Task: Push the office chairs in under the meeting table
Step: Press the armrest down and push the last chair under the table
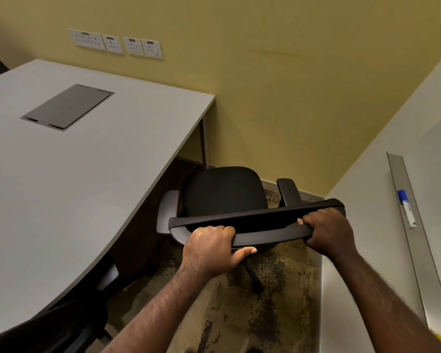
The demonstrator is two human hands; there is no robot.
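Note:
A black office chair [223,191] with grey armrests stands in the gap between the grey meeting table [69,174] and the right-hand wall. Its seat sits just outside the table's edge, near the table's far corner. My left hand [209,247] grips the top of the chair's backrest [260,220] near its left end, thumb underneath. My right hand [327,231] grips the same top rail near its right end. The chair's base is mostly hidden; one leg with a castor [255,281] shows below the backrest.
Another dark chair [61,324] sits at the table's near edge, bottom left. A whiteboard with a metal tray [415,238] holding a blue marker [406,207] hangs on the right wall. A yellow wall with sockets [115,43] closes the far end. Patterned carpet covers the narrow floor strip.

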